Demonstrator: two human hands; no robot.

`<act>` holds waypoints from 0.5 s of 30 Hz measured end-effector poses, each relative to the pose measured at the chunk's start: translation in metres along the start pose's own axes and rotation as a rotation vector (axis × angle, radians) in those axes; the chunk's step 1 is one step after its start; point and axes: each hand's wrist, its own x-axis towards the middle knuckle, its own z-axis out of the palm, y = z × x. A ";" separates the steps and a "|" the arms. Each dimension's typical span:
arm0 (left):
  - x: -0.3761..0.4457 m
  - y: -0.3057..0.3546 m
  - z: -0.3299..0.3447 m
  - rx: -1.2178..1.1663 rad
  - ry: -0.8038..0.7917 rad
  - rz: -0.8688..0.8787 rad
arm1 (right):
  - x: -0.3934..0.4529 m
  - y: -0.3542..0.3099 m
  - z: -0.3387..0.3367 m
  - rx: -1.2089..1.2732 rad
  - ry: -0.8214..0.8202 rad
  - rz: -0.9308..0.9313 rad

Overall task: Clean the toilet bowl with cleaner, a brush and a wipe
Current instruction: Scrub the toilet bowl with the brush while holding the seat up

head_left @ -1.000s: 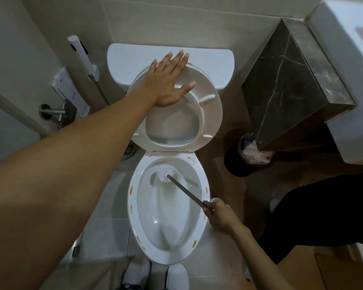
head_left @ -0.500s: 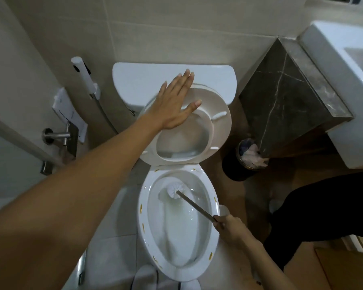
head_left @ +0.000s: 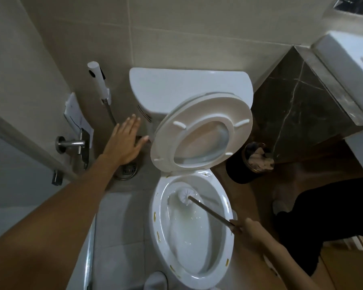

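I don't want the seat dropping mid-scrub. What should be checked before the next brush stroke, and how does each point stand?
1. Seat raised clear of the bowl: ok, though tilted forward with nothing holding it.
2. Left hand steadying the seat: not ok, open beside the tank, off the seat.
3. Right hand gripping the brush handle: ok.
4. Brush head inside the bowl: ok, near the rear wall.
5. Cleaner applied: cannot tell.
6. Wipe within reach: cannot tell, none seen.

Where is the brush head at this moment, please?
In the head view, the white brush head sits inside the toilet bowl, at its back near the seat hinge.
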 end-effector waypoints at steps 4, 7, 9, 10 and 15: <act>0.022 -0.016 0.013 0.040 -0.100 -0.042 | 0.000 0.000 0.002 0.060 0.042 0.040; 0.043 -0.019 0.016 0.070 -0.158 -0.063 | -0.005 -0.001 0.002 0.048 0.052 0.029; 0.054 -0.020 0.018 0.071 -0.180 -0.081 | -0.007 -0.002 0.001 0.048 0.059 0.016; 0.060 -0.020 0.020 0.067 -0.190 -0.093 | -0.006 -0.002 0.001 0.053 0.057 0.015; 0.080 -0.025 0.032 0.070 -0.211 -0.106 | -0.002 -0.005 0.000 0.082 0.067 0.051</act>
